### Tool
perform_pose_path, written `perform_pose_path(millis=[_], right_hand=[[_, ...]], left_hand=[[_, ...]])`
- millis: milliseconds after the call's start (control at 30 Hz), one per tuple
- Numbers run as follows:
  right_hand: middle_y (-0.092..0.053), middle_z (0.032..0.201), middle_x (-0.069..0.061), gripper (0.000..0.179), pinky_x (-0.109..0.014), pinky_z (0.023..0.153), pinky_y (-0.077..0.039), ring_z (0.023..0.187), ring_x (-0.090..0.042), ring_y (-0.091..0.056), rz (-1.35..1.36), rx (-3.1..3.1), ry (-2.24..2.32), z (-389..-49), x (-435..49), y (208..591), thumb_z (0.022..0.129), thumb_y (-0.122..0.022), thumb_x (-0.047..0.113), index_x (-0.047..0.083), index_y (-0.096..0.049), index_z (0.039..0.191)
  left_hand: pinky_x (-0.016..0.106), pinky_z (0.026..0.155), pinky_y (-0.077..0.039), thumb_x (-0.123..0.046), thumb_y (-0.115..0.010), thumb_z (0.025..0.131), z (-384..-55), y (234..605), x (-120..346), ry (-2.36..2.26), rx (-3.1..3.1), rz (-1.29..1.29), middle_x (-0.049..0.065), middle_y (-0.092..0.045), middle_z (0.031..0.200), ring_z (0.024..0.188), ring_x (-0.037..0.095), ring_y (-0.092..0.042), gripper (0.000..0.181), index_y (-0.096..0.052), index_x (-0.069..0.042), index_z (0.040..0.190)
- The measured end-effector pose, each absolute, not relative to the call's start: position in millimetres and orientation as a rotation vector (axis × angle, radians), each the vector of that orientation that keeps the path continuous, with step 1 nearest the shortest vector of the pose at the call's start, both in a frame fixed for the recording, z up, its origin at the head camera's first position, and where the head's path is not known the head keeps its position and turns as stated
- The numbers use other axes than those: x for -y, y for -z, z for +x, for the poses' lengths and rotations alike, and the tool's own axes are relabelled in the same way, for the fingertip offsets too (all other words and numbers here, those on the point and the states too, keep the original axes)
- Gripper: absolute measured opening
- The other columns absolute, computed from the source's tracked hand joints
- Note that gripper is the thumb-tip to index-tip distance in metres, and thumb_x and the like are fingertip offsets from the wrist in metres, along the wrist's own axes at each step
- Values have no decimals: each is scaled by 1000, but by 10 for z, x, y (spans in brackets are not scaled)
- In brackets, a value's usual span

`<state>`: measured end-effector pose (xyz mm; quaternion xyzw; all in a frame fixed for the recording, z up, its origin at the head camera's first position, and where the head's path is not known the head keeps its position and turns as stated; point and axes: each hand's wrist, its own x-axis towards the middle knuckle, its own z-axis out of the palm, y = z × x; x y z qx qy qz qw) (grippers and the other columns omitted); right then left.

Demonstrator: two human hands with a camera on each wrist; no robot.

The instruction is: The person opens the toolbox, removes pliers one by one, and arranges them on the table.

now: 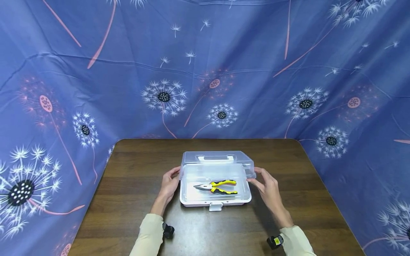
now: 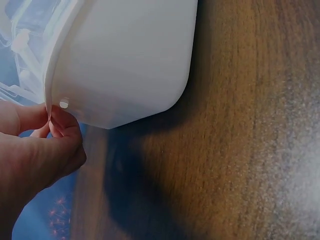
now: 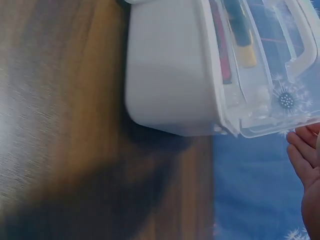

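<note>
A white storage box stands on the table with its clear lid raised at the back, reaching past the box on the right. Inside the box lie long-nose pliers with yellow and black handles, their jaws pointing left. At the back left corner, my left hand pinches the box's rim between thumb and fingers. My right hand holds the lid's right edge, thumb in front and fingers behind; the right wrist view shows only its fingers at that edge.
The brown wooden table has rounded back corners. A blue curtain with dandelion prints hangs behind it and along both sides. The lid carries a white handle, and a white latch sticks out at the box's front.
</note>
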<state>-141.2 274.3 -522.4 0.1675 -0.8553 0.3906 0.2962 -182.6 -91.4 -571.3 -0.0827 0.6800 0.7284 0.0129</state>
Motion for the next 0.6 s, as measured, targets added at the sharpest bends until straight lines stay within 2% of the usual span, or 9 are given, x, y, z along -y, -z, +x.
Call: perform_pose_path(millis=[167, 267, 367, 500, 600], right_hand=[[-75, 102, -16, 30, -7, 89, -45, 97, -31, -72, 379, 2331, -1104, -1612, -2742, 5077, 78, -84, -3, -3, -69, 103], [-75, 96, -14, 20, -7, 79, -48, 89, -22, -72, 326, 2370, -1147, -1787, -2733, 4969, 85, -81, 3, -1, -67, 98], [-74, 87, -10, 15, -9, 69, -46, 78, -13, -67, 272, 2403, -1139, -1957, -2728, 4885, 91, -78, 9, 3, -65, 93], [-73, 83, -13, 17, -14, 67, -44, 75, -19, -66, 227, 2431, -1133, -2154, -2717, 4819, 98, -71, 17, 3, -64, 91], [-74, 88, -17, 25, -19, 71, -50, 80, -31, -71, 213, 2443, -1157, -2279, -2705, 4805, 104, -63, 23, 0, -64, 94]], left_hand=[[20, 86, -48, 0, -60, 99, -1815, 5707, 926, -2248, -2125, -252, 24, -62, 127, 117, 28, -55, 36, -60, 10, 134], [22, 89, -48, -3, -60, 102, -1811, 5703, 923, -2247, -2117, -247, 25, -59, 133, 123, 31, -52, 37, -58, 11, 136], [24, 92, -48, -4, -59, 103, -1806, 5696, 923, -2251, -2110, -224, 25, -56, 137, 126, 33, -49, 38, -57, 10, 138], [24, 90, -48, -3, -59, 102, -1803, 5698, 925, -2264, -2112, -219, 25, -57, 133, 124, 33, -50, 36, -59, 10, 136], [22, 87, -48, -2, -60, 101, -1808, 5713, 925, -2268, -2125, -226, 22, -60, 128, 119, 29, -52, 34, -62, 8, 133]])
